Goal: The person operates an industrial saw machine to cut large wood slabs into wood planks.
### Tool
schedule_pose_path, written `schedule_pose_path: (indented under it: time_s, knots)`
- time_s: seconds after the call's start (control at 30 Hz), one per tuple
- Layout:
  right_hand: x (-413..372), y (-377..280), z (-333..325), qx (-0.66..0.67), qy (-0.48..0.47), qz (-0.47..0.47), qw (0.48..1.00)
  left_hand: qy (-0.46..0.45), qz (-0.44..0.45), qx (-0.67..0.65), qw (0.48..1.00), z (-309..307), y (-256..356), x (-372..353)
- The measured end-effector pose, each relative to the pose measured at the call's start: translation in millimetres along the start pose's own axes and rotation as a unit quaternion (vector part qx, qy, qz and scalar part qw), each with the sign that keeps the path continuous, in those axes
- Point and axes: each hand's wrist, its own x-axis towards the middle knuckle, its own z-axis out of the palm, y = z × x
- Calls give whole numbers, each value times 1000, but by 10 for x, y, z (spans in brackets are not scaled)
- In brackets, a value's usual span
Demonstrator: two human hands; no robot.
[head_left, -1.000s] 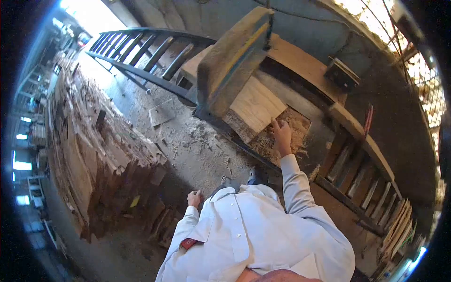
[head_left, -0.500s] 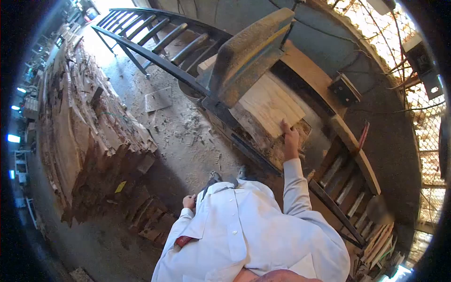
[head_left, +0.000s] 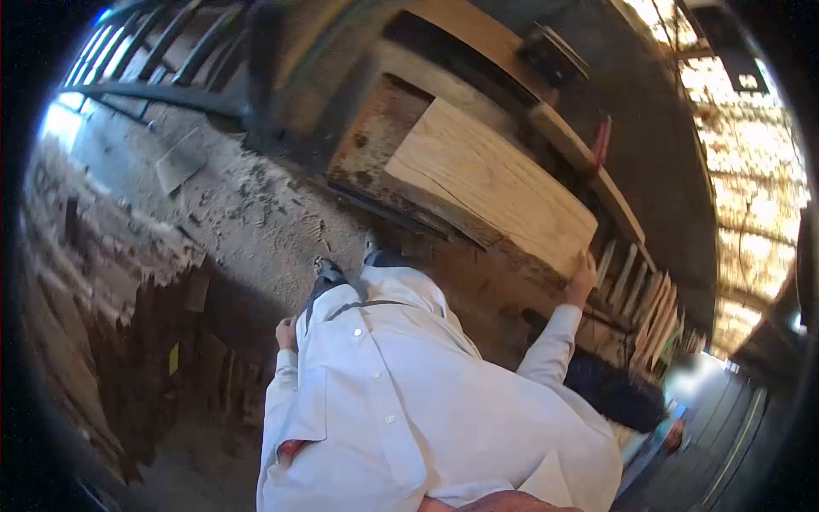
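Observation:
My right hand [head_left: 583, 277] is closed on the near right end of a wide, pale wooden board [head_left: 490, 183]. The board lies at a slant over the machine's dusty metal table [head_left: 375, 128], its right end out past the table. My left hand [head_left: 287, 334] hangs low by my left side, next to my light shirt. Its fingers look curled in, with nothing visible in them. Behind the board's far end, the machine's big rounded guard [head_left: 328, 51] is blurred and partly cut off.
A wooden rail [head_left: 589, 166] with a red clamp-like piece [head_left: 601, 143] runs behind the board. Rough planks [head_left: 94, 282] are stacked at left. A roller conveyor [head_left: 171, 51] stands at upper left, and sawdust covers the floor [head_left: 256, 200]. A blurred person [head_left: 693, 380] is at lower right.
My right hand has moved right and toward me, drawing the board with it, so much more of the board shows clear of the guard. My view has turned to the right.

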Motion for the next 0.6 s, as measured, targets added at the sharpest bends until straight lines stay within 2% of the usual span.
schedule_pose_path:
  time_s: [0.07, 0.13, 0.2, 0.27, 0.33, 0.37, 0.43, 0.47, 0.53, 0.57, 0.6]
  knots:
    - [4, 15, -145, -134, 141, -85, 977, -22, 11, 40, 999, -96, -11, 86]
    - [-165, -170, -100, -134, 141, -113, 974, -32, 11, 62, 998, -177, -81, 227]
    - [-52, 242, -101, -186, 92, -140, 968, -38, 24, 88, 995, -291, 57, 336]
    - [-471, -44, 322, -307, 80, -126, 940, -38, 46, 110, 992, -456, 325, 289]
    - [-368, 536, 589, -390, 97, -324, 857, -32, 65, 117, 990, -522, 494, 337]
    - [-363, 660, 731, -467, 65, -304, 828, -26, 73, 120, 990, -567, 570, 374]
    - [-463, 659, 1140, -504, 30, -260, 823, -45, 76, 109, 990, -691, 804, 379]
    - [-546, 478, 1387, -468, 28, -240, 850, -44, 61, 97, 992, -734, 1015, 301]
    - [-693, 233, 1783, -432, -27, -264, 862, -40, 27, 72, 996, -800, 1642, -31]
    - [-825, 59, 2005, -429, -83, -293, 850, -40, -4, 11, 999, -761, 1432, 160]
    - [-982, -124, 2222, -424, -139, -321, 836, -23, 42, 45, 998, -770, 1458, 176]
